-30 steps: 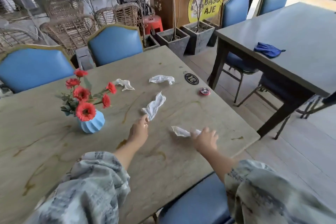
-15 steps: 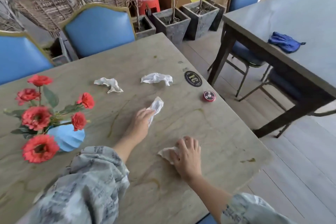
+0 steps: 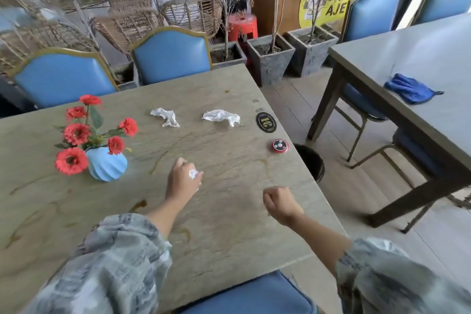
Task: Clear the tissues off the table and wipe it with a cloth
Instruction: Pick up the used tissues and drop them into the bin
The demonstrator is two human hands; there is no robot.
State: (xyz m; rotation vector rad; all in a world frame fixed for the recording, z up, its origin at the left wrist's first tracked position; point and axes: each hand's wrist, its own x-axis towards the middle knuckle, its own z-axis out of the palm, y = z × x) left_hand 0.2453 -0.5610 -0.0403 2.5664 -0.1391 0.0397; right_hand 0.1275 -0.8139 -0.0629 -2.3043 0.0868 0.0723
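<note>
Two crumpled white tissues lie at the far side of the stained table (image 3: 229, 211): one tissue (image 3: 165, 116) on the left, another tissue (image 3: 221, 117) on the right. My left hand (image 3: 181, 182) hovers over the table's middle and grips a balled-up tissue (image 3: 193, 174), a bit of white showing between its fingers. My right hand (image 3: 280, 203) is curled into a fist near the right edge; the tissue it covered is gone from the tabletop and is hidden inside the fist. A blue cloth (image 3: 411, 88) lies on the neighbouring table (image 3: 382, 58).
A blue vase of red flowers (image 3: 105, 163) stands at the left. A red call button (image 3: 279, 146) and an oval number plate (image 3: 265, 122) sit near the right edge. A black bin (image 3: 312, 163) stands on the floor beside the table. Blue chairs (image 3: 170, 58) line the far side.
Both hands have closed on the tissues they were touching and lifted them off the table. The long tissue under my left hand is now balled up. The camera has pulled back.
</note>
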